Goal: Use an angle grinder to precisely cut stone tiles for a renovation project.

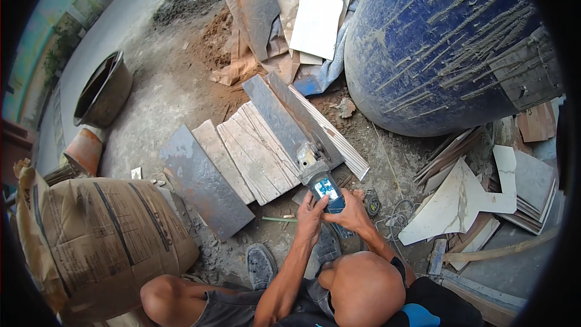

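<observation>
An angle grinder (316, 174) with a blue and dark body is held in front of my knees, its head pointing away from me. My right hand (352, 211) wraps round the grinder's body from the right. On the left side, my left hand (310, 214) has its fingers closed against the same body. Just beyond the grinder's head lies a dark grey tile (275, 115), resting across pale grooved boards (254, 148). Another dark tile slab (206, 181) leans at their left. Whether the grinder's disc touches anything cannot be made out.
A full paper sack (115, 236) stands at the left, near a black tub (104, 91) and an orange bucket (85, 150). A big blue drum (436, 48) rises at the far right. Cut white tiles (451, 206) lie at right; a white tile (318, 12) lies at the back.
</observation>
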Action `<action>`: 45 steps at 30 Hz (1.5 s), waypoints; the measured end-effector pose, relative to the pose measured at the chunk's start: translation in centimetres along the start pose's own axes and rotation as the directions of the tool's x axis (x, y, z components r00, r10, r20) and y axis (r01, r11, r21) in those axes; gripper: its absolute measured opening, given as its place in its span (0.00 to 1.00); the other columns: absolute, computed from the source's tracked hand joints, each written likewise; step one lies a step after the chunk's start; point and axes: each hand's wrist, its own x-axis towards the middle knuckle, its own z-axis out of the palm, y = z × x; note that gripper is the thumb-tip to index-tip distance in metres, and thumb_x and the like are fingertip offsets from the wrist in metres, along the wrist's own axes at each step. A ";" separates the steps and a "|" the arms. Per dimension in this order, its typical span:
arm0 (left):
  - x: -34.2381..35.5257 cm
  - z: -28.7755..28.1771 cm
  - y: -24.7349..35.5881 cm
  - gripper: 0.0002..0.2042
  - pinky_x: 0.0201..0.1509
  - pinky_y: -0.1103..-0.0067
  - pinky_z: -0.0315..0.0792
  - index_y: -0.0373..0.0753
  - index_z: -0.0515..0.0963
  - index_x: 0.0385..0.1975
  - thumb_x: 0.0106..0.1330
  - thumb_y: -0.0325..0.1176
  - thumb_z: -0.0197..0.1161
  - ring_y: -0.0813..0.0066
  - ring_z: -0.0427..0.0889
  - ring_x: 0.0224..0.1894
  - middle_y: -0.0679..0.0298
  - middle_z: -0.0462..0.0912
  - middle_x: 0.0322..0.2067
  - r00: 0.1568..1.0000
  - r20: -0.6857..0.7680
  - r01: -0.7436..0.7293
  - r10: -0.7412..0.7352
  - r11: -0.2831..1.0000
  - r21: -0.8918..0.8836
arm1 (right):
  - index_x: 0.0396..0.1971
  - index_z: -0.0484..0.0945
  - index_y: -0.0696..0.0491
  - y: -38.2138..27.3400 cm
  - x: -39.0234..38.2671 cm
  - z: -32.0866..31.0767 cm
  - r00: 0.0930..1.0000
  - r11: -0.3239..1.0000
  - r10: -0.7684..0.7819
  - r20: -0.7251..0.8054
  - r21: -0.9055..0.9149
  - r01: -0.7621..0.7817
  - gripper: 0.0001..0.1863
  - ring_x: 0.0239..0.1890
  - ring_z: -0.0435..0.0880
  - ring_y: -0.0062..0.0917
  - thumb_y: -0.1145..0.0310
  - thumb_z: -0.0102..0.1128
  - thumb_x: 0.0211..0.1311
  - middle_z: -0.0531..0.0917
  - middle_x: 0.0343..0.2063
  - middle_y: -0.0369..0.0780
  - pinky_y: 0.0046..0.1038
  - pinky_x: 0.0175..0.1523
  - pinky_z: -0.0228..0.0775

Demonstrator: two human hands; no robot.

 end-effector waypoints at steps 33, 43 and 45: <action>3.2 -2.2 2.6 0.29 0.44 0.79 0.72 0.29 0.63 0.57 0.63 0.42 0.60 0.72 0.78 0.44 0.56 0.77 0.47 0.997 -0.020 0.061 -0.076 0.587 0.807 | 0.39 0.73 0.56 12.3 -10.7 -5.7 0.674 0.900 0.325 -0.663 -0.002 -0.435 0.30 0.33 0.82 0.39 0.53 0.72 0.38 0.82 0.30 0.47 0.36 0.40 0.72; 3.7 -3.9 6.2 0.22 0.40 0.81 0.71 0.33 0.65 0.57 0.66 0.35 0.55 0.74 0.78 0.41 0.57 0.78 0.46 0.977 -0.104 -0.022 0.189 0.568 0.823 | 0.50 0.69 0.52 15.4 -10.8 -6.0 0.632 0.819 0.432 -0.643 -0.013 -0.574 0.38 0.42 0.79 0.43 0.50 0.71 0.36 0.80 0.38 0.49 0.41 0.46 0.69; 4.7 -4.2 6.8 0.20 0.41 0.80 0.72 0.33 0.66 0.56 0.66 0.33 0.54 0.73 0.79 0.41 0.56 0.79 0.46 0.972 -0.065 -0.064 0.225 0.523 0.850 | 0.50 0.69 0.52 15.5 -10.4 -5.9 0.619 0.805 0.440 -0.651 -0.020 -0.593 0.38 0.42 0.79 0.43 0.50 0.71 0.36 0.80 0.38 0.49 0.41 0.46 0.69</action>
